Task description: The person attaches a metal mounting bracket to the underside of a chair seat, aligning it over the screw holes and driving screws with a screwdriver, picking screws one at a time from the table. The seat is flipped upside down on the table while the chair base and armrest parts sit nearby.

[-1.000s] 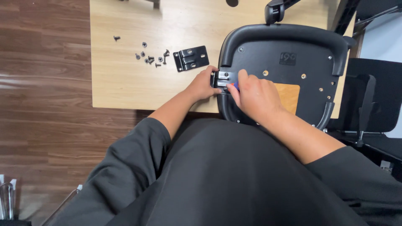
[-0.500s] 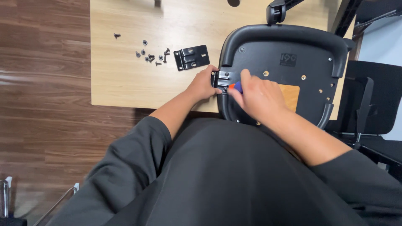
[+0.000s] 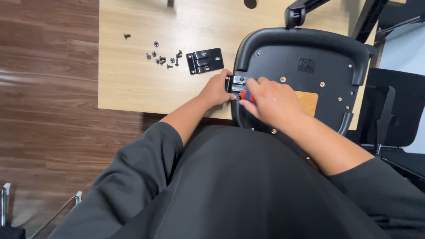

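Black metal bracket [image 3: 236, 82] on the seat's edge sits between the gripping left hand [image 3: 215, 90] and the right hand [image 3: 270, 101] clutching a screwdriver [image 3: 246, 95].

Bright even light, soft shadows, sharp focus

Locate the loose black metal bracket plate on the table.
In the head view, the black bracket plate lies flat on the wooden table, just right of the scattered screws and left of the chair seat.

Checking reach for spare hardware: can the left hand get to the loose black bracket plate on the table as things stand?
Probably yes. The black bracket plate lies flat on the wooden table, just beyond the left hand, with bare tabletop between. But that hand is holding the metal bracket against the chair seat.
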